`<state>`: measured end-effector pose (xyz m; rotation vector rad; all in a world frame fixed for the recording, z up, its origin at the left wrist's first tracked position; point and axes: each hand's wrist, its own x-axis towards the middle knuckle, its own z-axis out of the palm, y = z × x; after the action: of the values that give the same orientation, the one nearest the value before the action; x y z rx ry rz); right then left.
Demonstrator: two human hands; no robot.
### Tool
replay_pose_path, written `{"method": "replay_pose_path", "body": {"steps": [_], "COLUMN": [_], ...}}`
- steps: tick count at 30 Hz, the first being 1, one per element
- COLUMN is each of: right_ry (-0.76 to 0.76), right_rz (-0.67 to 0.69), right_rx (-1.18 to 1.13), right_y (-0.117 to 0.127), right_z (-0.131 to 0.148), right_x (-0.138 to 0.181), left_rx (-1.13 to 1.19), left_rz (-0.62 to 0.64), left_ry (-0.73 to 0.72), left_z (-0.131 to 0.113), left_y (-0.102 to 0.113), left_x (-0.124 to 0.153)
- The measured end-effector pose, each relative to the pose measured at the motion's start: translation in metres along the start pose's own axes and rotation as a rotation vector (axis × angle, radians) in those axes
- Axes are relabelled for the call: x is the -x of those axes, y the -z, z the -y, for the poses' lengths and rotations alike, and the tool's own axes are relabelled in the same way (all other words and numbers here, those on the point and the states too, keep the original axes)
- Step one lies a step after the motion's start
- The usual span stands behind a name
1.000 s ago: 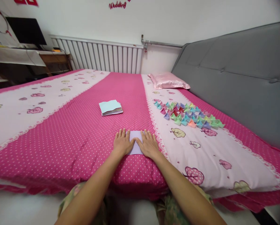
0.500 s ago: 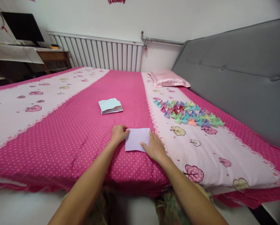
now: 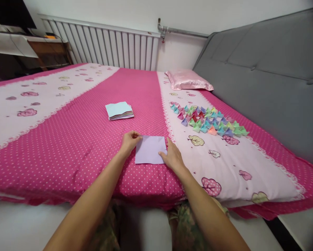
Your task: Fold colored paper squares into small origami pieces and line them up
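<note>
A lavender sheet of paper (image 3: 150, 150) lies flat on the pink dotted bedspread before me. Its far left corner is pinched between the thumb and fingers of my left hand (image 3: 130, 142). At the sheet's right side rests my right hand (image 3: 173, 155), thumb at the paper's edge and apart from the other fingers, which stretch forward beside it. Beyond my left hand sits a stack of coloured paper (image 3: 119, 110) with a pale blue sheet on top. Off to the right, several small folded paper pieces (image 3: 207, 122) in many colours stand in rows on the bed.
A grey padded headboard (image 3: 266, 52) runs along the right. A pink satin pillow (image 3: 189, 80) lies at the far right of the bed (image 3: 138, 83). Behind the bed are a white radiator (image 3: 104, 43) and a pipe; a desk with a monitor (image 3: 11, 15) stands at the back left.
The view has tilted down a little. My right fingers have lifted off the sheet's right edge to beside it, the thumb staying near. My left hand still pinches the far left corner.
</note>
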<state>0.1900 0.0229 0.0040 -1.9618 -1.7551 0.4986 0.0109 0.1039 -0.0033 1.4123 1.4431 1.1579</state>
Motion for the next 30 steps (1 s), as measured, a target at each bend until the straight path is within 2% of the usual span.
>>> {"method": "replay_pose_path", "body": {"steps": [4, 7, 11, 14, 16, 20, 26, 30], "right_ry": [-0.013, -0.013, -0.061, -0.075, -0.046, 0.029, 0.17, 0.239], "right_rz": [-0.011, -0.017, 0.076, 0.154, 0.146, 0.13, 0.261, 0.415], "right_rx": [-0.11, -0.258, -0.604, -0.876, -0.976, -1.016, -1.048, -1.015], "right_y": [0.0, -0.002, -0.001, 0.003, 0.006, 0.01, 0.024, 0.037], "right_z": [-0.006, -0.011, -0.012, -0.007, -0.004, 0.001, -0.002, -0.005], "right_x": [-0.004, -0.008, -0.01, -0.008, -0.006, -0.002, 0.002, 0.006], "left_rx": [0.138, 0.316, 0.418, 0.475, 0.516, 0.543, 0.574, 0.59], "left_rz": [0.008, 0.124, 0.21, 0.218, 0.232, 0.244, 0.216, 0.237], "left_ry": [0.053, 0.202, 0.376, 0.44, 0.46, 0.491, 0.441, 0.455], "left_z": [-0.011, -0.016, -0.019, -0.022, -0.025, -0.033, -0.043, -0.045], "left_y": [0.0, 0.002, 0.003, 0.003, 0.003, 0.004, 0.014, 0.024], "left_x": [0.014, 0.028, 0.039, 0.042, 0.043, 0.049, 0.055, 0.057]}}
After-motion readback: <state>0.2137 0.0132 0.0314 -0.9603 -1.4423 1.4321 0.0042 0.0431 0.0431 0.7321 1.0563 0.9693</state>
